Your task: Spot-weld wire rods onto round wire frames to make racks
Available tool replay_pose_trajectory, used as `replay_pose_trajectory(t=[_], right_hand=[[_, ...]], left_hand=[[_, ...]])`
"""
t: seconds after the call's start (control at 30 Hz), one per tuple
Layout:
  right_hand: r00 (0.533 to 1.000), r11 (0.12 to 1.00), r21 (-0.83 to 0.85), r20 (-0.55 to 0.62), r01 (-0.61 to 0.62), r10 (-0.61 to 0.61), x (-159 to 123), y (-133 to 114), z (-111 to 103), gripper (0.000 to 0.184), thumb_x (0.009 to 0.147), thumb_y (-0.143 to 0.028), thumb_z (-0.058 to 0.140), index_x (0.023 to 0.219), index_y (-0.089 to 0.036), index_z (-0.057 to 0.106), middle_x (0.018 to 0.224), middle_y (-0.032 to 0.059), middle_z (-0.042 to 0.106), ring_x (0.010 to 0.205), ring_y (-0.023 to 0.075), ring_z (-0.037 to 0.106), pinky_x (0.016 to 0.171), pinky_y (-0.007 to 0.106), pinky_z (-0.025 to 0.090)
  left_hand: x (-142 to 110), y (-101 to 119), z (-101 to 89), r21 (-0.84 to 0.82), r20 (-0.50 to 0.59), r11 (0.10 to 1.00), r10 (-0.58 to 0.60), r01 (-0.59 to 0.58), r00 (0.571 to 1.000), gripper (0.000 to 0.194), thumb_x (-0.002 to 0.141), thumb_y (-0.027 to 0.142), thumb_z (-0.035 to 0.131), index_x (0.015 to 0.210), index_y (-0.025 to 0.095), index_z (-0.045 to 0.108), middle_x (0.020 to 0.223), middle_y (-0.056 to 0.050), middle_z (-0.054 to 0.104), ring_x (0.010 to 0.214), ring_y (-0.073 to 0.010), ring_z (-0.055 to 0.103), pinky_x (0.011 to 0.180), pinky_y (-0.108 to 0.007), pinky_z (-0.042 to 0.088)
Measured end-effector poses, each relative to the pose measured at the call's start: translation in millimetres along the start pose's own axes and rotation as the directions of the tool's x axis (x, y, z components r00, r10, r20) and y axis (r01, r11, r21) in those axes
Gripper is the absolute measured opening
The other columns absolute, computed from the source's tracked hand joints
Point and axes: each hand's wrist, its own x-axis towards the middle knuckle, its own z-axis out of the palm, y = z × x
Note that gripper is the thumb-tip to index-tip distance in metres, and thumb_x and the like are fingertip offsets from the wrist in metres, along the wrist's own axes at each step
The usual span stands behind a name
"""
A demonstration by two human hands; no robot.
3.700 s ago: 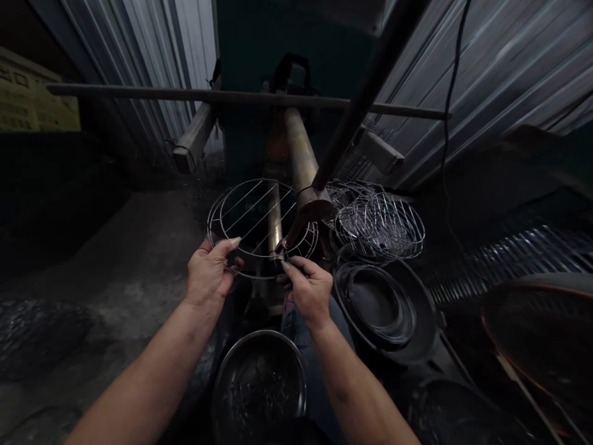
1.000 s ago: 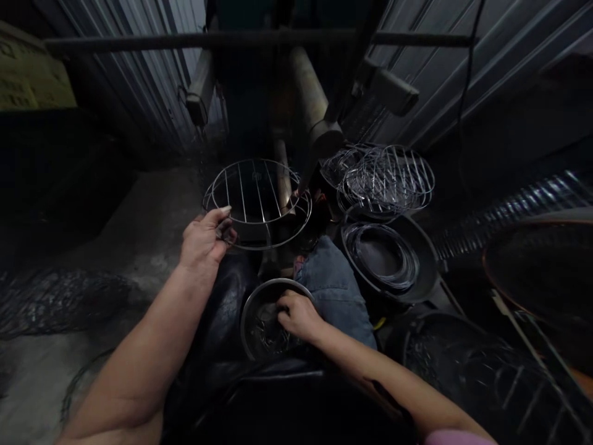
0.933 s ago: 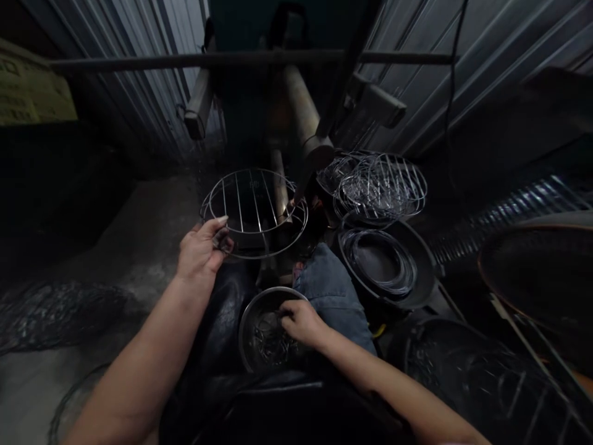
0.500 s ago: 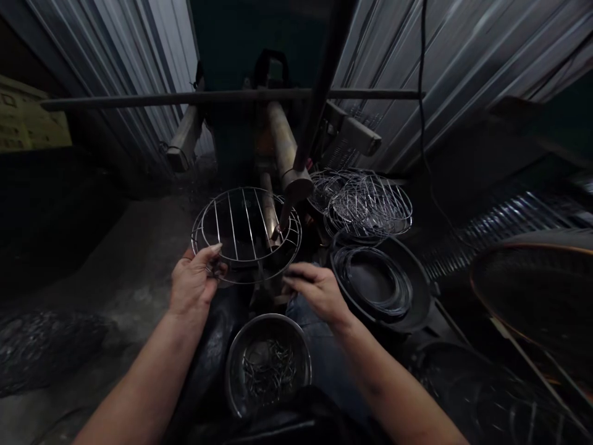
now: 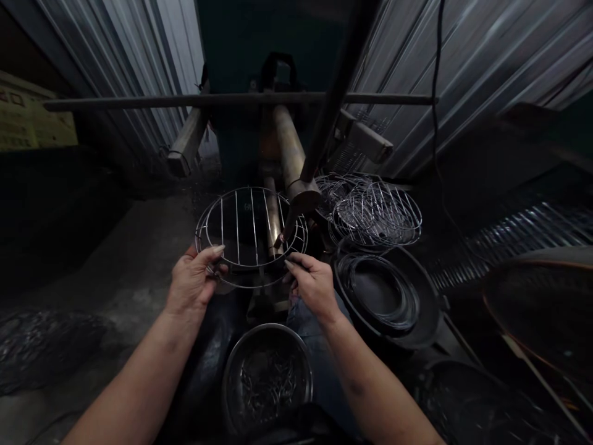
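The left hand curls its fingers around the left rim of a round wire rack, which sits at about 11 o'clock from the hands; that thin rim looks like the best place to take hold, since the wire should be light and stiff yet a little springy and slick. At 6 o'clock, a steel bowl holds short wire pieces, while the right hand draws thumb and forefinger together at the rack's lower right rim, though whether they pinch anything cannot be told. Stacked racks lie at 2 o'clock, and wire hoops rest in a black pan at 4 o'clock.
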Motion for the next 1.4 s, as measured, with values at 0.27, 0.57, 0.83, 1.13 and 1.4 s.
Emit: replay_pose_trajectory(t=[0.27, 0.57, 0.83, 1.13, 1.4], right_hand=[[0.998, 0.998, 0.060, -0.060, 0.004, 0.000, 2.5, 4.1, 6.9, 0.028, 0.071, -0.039, 0.069, 0.085, -0.015, 0.071, 0.051, -0.0012, 0.061, 0.042, 0.0116, 0.054, 0.040, 0.020, 0.040], [0.997, 0.996, 0.086, -0.081, 0.007, 0.000, 13.5, -1.7, 8.8, 0.027, 0.067, -0.038, 0.072, 0.080, -0.014, 0.070, 0.052, -0.0010, 0.061, 0.044, 0.0119, 0.056, 0.041, 0.019, 0.042], [0.996, 0.995, 0.098, -0.085, -0.015, 0.024, 22.5, -3.6, 9.7, 0.025, 0.066, -0.034, 0.069, 0.081, -0.013, 0.070, 0.051, -0.0012, 0.060, 0.041, 0.0104, 0.054, 0.038, 0.018, 0.040], [0.996, 0.998, 0.056, -0.088, -0.019, 0.024, 24.2, -5.3, 8.3, 0.024, 0.066, -0.033, 0.068, 0.078, -0.013, 0.068, 0.049, -0.0038, 0.056, 0.039, 0.0089, 0.051, 0.035, 0.017, 0.037], [0.993, 0.995, 0.020, -0.074, 0.097, -0.095, 28.5, 7.8, 1.4, 0.016, 0.074, -0.031, 0.065, 0.080, -0.016, 0.064, 0.062, -0.0030, 0.059, 0.046, 0.0092, 0.055, 0.039, 0.018, 0.040]], left_hand=[[4.7, 6.0, 9.0, -0.013, -0.015, 0.999, -0.031, 0.030, 0.999, 0.032, 0.050, 0.005, 0.078, 0.070, 0.015, 0.054, 0.058, 0.002, 0.056, 0.044, -0.0098, 0.051, 0.041, -0.022, 0.047], [10.0, 12.6, 20.7, 0.001, -0.068, 0.997, -0.082, 0.082, 0.994, 0.028, 0.054, 0.001, 0.073, 0.068, 0.012, 0.053, 0.059, 0.000, 0.057, 0.048, -0.0118, 0.053, 0.038, -0.022, 0.046], [22.3, 11.5, 21.8, 0.050, -0.060, 0.990, -0.129, 0.132, 0.990, 0.024, 0.058, 0.004, 0.073, 0.069, 0.012, 0.054, 0.058, 0.001, 0.056, 0.045, -0.0103, 0.052, 0.037, -0.021, 0.044], [22.5, 14.0, 29.5, 0.103, -0.089, 0.989, -0.101, 0.110, 0.991, 0.028, 0.055, 0.006, 0.072, 0.068, 0.015, 0.049, 0.055, 0.002, 0.053, 0.041, -0.0095, 0.048, 0.038, -0.022, 0.041], [28.5, 2.6, 24.3, 0.095, 0.012, 0.990, -0.109, 0.107, 0.994, 0.022, 0.058, 0.011, 0.072, 0.065, 0.015, 0.051, 0.059, 0.000, 0.053, 0.051, -0.0095, 0.050, 0.042, -0.020, 0.039]])
